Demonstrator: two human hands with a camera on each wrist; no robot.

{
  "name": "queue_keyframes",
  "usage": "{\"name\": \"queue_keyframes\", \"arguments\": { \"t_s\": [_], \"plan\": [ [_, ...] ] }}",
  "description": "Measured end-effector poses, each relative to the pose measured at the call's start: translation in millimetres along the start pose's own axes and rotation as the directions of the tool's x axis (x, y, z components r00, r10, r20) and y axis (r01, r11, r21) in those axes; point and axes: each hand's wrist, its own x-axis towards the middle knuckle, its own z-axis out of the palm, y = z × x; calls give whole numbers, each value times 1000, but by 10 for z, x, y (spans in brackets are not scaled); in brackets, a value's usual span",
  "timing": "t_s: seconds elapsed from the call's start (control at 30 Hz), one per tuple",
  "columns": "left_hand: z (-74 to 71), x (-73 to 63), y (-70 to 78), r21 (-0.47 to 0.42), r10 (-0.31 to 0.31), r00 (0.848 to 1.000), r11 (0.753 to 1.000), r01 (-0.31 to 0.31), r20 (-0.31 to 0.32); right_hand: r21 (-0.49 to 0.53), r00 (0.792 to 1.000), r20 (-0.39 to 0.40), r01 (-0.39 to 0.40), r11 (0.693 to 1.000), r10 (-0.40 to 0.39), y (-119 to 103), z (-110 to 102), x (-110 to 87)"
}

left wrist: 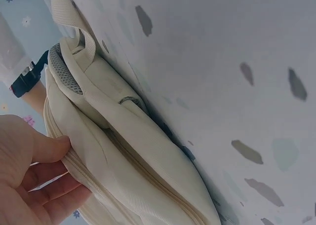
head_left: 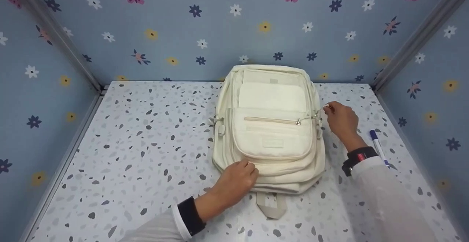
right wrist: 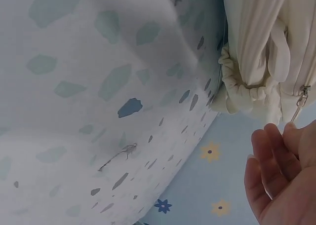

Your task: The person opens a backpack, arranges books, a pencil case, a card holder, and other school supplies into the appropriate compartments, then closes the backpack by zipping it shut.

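A cream backpack (head_left: 273, 97) lies on its back on the speckled table, its front pocket facing up and its top handle loop (head_left: 272, 212) toward the person. My left hand (head_left: 234, 179) pinches the backpack's edge along a zipper seam (left wrist: 81, 168), thumb on one side and fingers on the other. Off the bag's right side, my right hand (head_left: 341, 121) pinches the end of a zipper pull (right wrist: 299, 107) between thumb and fingertips. The pull is stretched out from its metal slider (right wrist: 305, 90) near the gathered side pocket (right wrist: 242, 93).
A white marker with a blue cap (head_left: 379, 146) lies to the right, partly behind the right wrist. Blue flowered panels (head_left: 234, 29) close off the back and both sides of the table (head_left: 146, 143). A short zipper (head_left: 273, 120) crosses the front pocket.
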Motion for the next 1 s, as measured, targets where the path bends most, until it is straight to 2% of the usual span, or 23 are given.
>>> {"name": "queue_keyframes", "arguments": {
  "t_s": [0.17,0.4,0.5,0.73,0.87,1.0],
  "plan": [
    [-1,2,12,12,10,1000,1000,-10,22,8,999,-14,-48,999,48,2,34,21],
    [5,-32,0,40,30,999,999,-31,33,77,994,77,-84,993,78,57,80,-101],
    [12,-45,-14,23,30,999,999,-31,20,117,995,80,-75,990,66,56,43,-180],
    [32,-25,-31,-23,24,997,999,-26,-74,224,999,43,0,975,-10,-19,-72,-373],
    [46,15,-50,-41,30,989,999,-36,-146,240,996,59,47,970,-62,-82,-72,-424],
    [43,72,-81,-3,62,981,998,-64,-186,249,990,91,85,965,-111,-143,-41,-433]
  ]
}}
